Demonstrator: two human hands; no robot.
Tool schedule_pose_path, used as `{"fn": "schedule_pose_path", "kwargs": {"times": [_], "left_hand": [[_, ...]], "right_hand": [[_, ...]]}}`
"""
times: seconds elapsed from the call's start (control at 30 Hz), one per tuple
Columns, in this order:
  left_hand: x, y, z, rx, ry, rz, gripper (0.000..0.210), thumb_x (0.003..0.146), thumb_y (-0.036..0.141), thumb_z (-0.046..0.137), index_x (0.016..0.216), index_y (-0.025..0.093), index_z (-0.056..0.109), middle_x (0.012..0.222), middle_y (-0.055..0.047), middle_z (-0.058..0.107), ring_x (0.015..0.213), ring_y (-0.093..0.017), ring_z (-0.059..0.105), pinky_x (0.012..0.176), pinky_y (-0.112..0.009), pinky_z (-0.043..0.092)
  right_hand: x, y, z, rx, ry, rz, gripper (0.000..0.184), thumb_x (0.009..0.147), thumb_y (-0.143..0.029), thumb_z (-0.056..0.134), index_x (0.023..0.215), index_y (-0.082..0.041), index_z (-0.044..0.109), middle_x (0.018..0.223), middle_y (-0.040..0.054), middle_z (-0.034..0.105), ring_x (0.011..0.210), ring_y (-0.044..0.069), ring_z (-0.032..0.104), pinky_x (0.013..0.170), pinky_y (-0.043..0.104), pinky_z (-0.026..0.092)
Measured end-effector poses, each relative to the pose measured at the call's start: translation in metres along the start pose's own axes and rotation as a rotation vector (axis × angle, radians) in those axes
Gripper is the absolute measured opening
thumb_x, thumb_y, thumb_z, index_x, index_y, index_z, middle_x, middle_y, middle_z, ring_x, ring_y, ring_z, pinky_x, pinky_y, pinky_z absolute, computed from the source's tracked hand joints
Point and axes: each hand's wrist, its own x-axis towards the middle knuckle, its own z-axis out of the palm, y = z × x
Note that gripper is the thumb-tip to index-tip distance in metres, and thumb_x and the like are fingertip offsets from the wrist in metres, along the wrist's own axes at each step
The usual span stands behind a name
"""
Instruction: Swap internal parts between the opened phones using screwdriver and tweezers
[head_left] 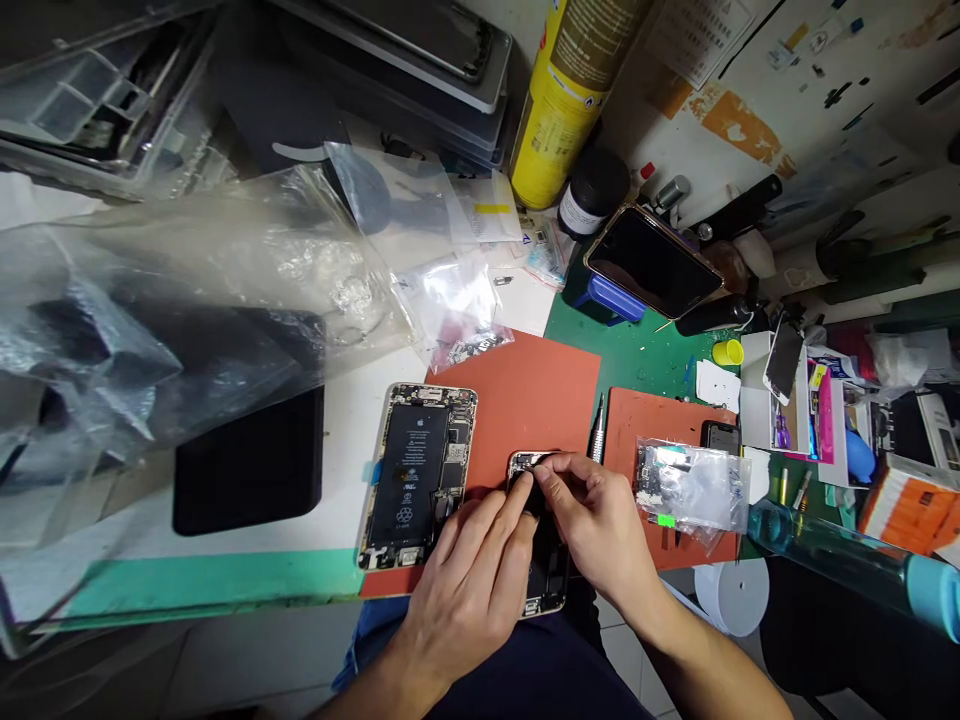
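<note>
An opened phone [551, 580] lies at the bench's front edge beneath both hands, its upper end on a red-brown mat [525, 385]. Across its left side lies my left hand [472, 570], fingers stretched out and the tips resting near the phone's top. My right hand [596, 510] is closed, thumb and forefinger pinched together at that same top end. Whatever sits in the pinch is too small or hidden to name. Just left of my left hand is a second opened phone [412, 480], with its black battery and circuit board exposed.
A silver pen-like tool [598, 430] lies between the mats. Plastic bags of parts [694, 485] cover the right mat. Behind stand a propped phone [652, 262] and a yellow spray can [562, 100]. Clear plastic sheeting [187, 310] and a dark tablet-like slab [247, 465] take up the left.
</note>
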Motion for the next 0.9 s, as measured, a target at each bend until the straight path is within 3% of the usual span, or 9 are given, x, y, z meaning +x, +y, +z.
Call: {"fn": "schedule_pose_path", "kwargs": {"times": [0.3, 0.47, 0.67, 0.9], "left_hand": [[0.0016, -0.0002, 0.0007, 0.023, -0.036, -0.008, 0.020, 0.102, 0.004, 0.058, 0.114, 0.003, 0.074, 0.142, -0.021, 0.074, 0.124, -0.034, 0.068, 0.105, -0.050, 0.052], [0.0023, -0.0001, 0.0010, 0.030, -0.042, -0.013, 0.019, 0.102, 0.004, 0.059, 0.114, 0.005, 0.074, 0.142, -0.021, 0.074, 0.123, -0.034, 0.069, 0.104, -0.050, 0.052], [0.0045, -0.0002, 0.0008, 0.038, -0.029, -0.014, 0.017, 0.102, 0.004, 0.059, 0.112, 0.006, 0.073, 0.136, -0.021, 0.077, 0.120, -0.034, 0.070, 0.103, -0.049, 0.053], [0.0048, -0.0004, 0.0020, 0.050, -0.046, -0.015, 0.015, 0.102, 0.005, 0.061, 0.110, 0.008, 0.073, 0.139, -0.019, 0.076, 0.121, -0.034, 0.069, 0.103, -0.050, 0.053]], "right_hand": [[0.0002, 0.0011, 0.0038, -0.041, 0.087, -0.035, 0.030, 0.098, -0.046, 0.064, 0.089, -0.021, 0.078, 0.078, 0.0017, 0.077, 0.061, 0.015, 0.061, 0.058, 0.026, 0.045], [-0.0007, 0.0044, 0.0054, -0.034, 0.142, -0.060, 0.027, 0.098, -0.046, 0.066, 0.093, -0.022, 0.073, 0.073, 0.0009, 0.074, 0.055, 0.015, 0.059, 0.051, 0.026, 0.043], [0.0012, 0.0056, 0.0048, -0.079, 0.138, -0.085, 0.018, 0.098, -0.038, 0.064, 0.094, -0.023, 0.072, 0.079, 0.0010, 0.077, 0.068, 0.018, 0.071, 0.063, 0.028, 0.051], [-0.0006, 0.0051, 0.0033, -0.068, 0.141, -0.087, 0.019, 0.098, -0.039, 0.063, 0.094, -0.023, 0.072, 0.079, 0.0014, 0.077, 0.069, 0.019, 0.071, 0.062, 0.029, 0.050]]}}
